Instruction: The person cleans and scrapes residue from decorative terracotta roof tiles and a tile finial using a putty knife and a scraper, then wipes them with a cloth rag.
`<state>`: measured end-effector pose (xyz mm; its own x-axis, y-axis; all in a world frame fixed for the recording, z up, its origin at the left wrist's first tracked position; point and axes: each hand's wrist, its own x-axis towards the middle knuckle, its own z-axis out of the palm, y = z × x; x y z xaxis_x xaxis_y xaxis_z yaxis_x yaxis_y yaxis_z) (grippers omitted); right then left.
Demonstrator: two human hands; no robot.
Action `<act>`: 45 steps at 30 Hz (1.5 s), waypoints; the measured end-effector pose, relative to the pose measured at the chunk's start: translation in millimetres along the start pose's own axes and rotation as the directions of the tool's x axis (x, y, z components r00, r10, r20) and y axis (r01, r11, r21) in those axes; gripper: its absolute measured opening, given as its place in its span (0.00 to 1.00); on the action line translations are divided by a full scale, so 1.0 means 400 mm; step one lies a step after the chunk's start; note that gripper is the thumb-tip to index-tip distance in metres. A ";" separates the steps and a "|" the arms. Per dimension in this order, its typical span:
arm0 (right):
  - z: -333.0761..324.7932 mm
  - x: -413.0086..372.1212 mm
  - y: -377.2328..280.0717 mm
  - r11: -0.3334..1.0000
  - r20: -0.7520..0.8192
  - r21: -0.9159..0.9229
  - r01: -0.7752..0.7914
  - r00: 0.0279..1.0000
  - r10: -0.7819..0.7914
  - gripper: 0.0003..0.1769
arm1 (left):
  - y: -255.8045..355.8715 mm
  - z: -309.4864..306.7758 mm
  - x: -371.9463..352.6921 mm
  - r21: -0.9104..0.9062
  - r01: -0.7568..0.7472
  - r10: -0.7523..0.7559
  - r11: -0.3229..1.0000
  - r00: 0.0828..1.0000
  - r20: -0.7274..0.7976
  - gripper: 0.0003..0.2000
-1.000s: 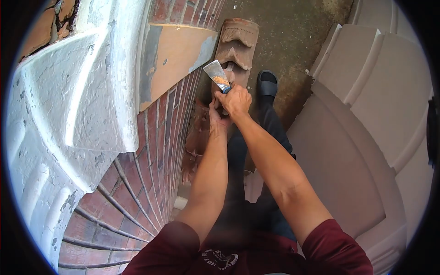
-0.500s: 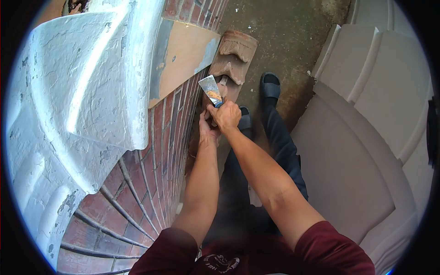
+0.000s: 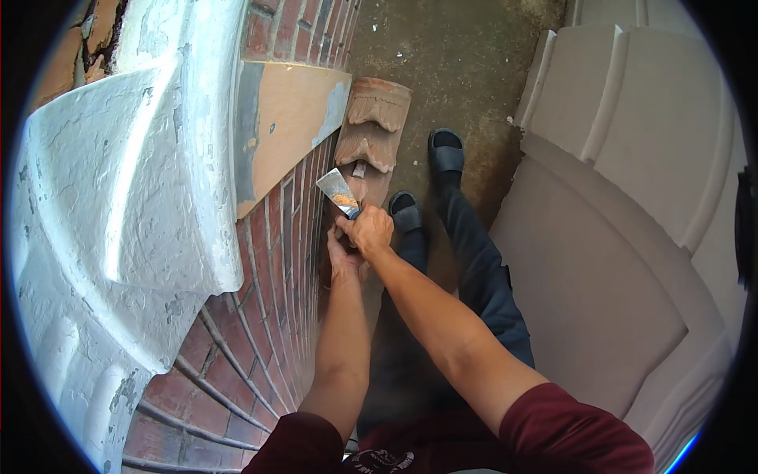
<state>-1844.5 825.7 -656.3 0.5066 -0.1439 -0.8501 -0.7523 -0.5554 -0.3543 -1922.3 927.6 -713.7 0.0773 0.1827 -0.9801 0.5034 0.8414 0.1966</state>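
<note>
My right hand (image 3: 371, 231) is wrapped round the handle of a putty knife (image 3: 338, 193), whose flat metal blade points up and to the left. Some orange-brown residue clings to the blade. Just below and left of it, my left hand (image 3: 345, 257) is curled close against the right one; whatever its fingers hold is hidden. Beyond both hands, a row of overlapping curved clay roof tiles (image 3: 374, 118) lies along the foot of the brick wall. A small pale piece (image 3: 359, 169) rests on the nearer tile, by the blade.
On the left rise a brick wall (image 3: 272, 229) and a white-painted, peeling moulding (image 3: 158, 189). A tan panel (image 3: 296, 118) juts out beside the tiles. Large grey-beige moulded panels (image 3: 600, 261) stand on the right. My sandalled feet (image 3: 447, 150) are on the stained concrete floor (image 3: 450, 71).
My view has shifted, so the tiles, wall and hands appear lower and further left. The right hand still grips the putty knife, with the left hand close beneath.
</note>
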 end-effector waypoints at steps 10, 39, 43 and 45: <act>-0.048 -0.029 0.066 0.985 -0.083 0.161 0.069 0.995 -0.056 0.32 | 0.016 -0.048 -0.132 -0.107 0.133 -0.149 0.985 0.977 -0.152 0.36; -0.824 -0.659 0.108 0.530 -0.067 0.820 0.216 0.956 -0.287 0.32 | 0.004 0.399 -1.000 0.546 -0.726 -0.164 0.417 0.531 0.831 0.16; -0.945 -0.693 0.085 0.702 -0.051 0.684 0.200 0.973 -0.227 0.32 | 0.023 0.455 -0.996 0.458 -0.636 -0.072 0.621 0.535 0.842 0.14; -1.010 -0.706 0.060 0.821 -0.009 0.537 0.194 0.975 -0.224 0.27 | 0.041 0.467 -0.975 0.502 -0.616 -0.059 0.607 0.595 0.802 0.15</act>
<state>-1835.6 522.1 -267.2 0.6660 -0.0233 -0.7456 -0.7457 -0.0439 -0.6648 -1783.4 775.1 -333.4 0.7060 -0.3488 -0.6163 0.6899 0.1425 0.7097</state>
